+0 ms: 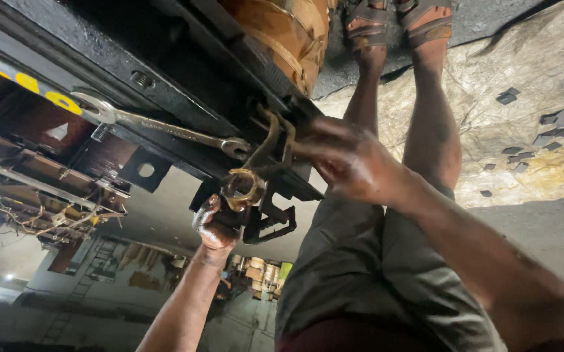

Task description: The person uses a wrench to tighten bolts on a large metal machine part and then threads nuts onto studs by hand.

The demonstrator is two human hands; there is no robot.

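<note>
Fingers [211, 218] of our left hand [215, 225] were curled tight around the lower end of a black metal bracket [270, 218], just under a rusty brass-coloured ring [243, 188] at about 12 o'clock from that hand. Our right hand [347, 160], at 2 o'clock from the left, gripped a bent, rust-stained hook [275, 140] where it met the black steel frame [164, 65]; its fingers were closed over the part, though we could not tell how firmly. At 10 o'clock from the ring, a combination spanner [164, 127] lay along the frame's edge, touching neither hand. An orange-brown cylinder [282, 32] sat at 12 o'clock. Our legs [425, 130], in grey shorts [360, 274] and strapped sandals [393, 19], stretched away toward 1 o'clock.
</note>
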